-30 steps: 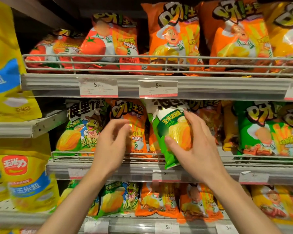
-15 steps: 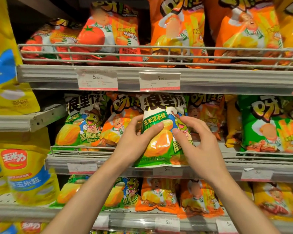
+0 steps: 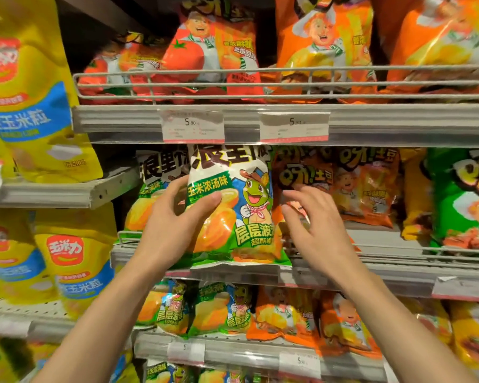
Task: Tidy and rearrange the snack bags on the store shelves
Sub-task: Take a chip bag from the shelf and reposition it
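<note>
A green and white snack bag with a cartoon frog stands upright in front of the middle shelf rail. My left hand grips its left side, thumb across the front. A matching green bag sits behind it on the left. My right hand is just right of the held bag with fingers spread, reaching toward an orange snack bag on the same shelf; I cannot tell whether it touches that bag.
Orange and tomato-red bags fill the top shelf behind a wire rail. Large yellow corn bags hang on the left unit. A green bag stands far right. Green and orange bags line the lower shelf. Price tags edge the shelves.
The green bag has passed from my right hand to my left and moved left, now upright. My right hand has let go and opened toward the orange bags. The view has moved closer.
</note>
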`<state>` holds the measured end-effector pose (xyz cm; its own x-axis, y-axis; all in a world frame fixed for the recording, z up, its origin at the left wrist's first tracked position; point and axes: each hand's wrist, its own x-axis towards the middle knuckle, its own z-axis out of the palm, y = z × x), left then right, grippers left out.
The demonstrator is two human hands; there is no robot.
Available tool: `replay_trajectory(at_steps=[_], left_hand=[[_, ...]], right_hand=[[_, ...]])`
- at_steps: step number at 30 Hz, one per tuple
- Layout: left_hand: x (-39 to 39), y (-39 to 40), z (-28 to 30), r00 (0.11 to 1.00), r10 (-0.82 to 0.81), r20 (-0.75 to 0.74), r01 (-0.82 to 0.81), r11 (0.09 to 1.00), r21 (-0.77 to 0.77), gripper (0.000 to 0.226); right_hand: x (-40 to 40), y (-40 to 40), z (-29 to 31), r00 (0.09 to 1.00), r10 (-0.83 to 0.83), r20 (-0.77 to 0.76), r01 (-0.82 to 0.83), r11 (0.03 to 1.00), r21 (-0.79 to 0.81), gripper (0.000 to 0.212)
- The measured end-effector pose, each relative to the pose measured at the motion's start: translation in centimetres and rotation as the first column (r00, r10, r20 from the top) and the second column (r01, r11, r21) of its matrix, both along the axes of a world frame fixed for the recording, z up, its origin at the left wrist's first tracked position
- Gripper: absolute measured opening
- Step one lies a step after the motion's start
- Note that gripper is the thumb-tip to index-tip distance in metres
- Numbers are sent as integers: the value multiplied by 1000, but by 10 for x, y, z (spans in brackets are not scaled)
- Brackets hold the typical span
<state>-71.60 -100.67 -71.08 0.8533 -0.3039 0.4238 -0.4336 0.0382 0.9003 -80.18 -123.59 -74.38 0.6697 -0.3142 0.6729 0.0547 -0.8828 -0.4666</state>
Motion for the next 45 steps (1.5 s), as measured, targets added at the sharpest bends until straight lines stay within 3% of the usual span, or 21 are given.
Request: replay_trajectory(at_steps=[5,13,18,22,26,31,40,45], left_hand=[[15,29,3,1000,27,-9,-27,1000,8,43],[43,61,-2,995,100,-9,-99,995,24,29],[52,70,-1,993,117,16,-118,992,42,33],[58,77,-2,990,142,3,-142,988,65,41],[57,81,-1,989,145,18,-146,987,64,34],[57,87,3,989,147,-2,-147,988,37,22],[60,70,3,994,108,-20,-108,994,28,22],[61,36,5,995,87,43,-90,994,68,38]], right_hand=[[11,-1,-15,988,-133,-80,112,967,-229,49],[24,24,6,986,-162,34,166,973,-161,38],[39,58,29,910,-290,-297,265,957,-122,78],[49,69,33,872,-246,-423,264,964,-16,88],[56,69,31,939,-107,-328,199,944,262,90],[58,65,35,987,-31,-156,94,906,412,87],[11,18,48,994,-97,-58,111,944,310,79],[-27,-21,42,990,-132,-50,141,927,348,72]])
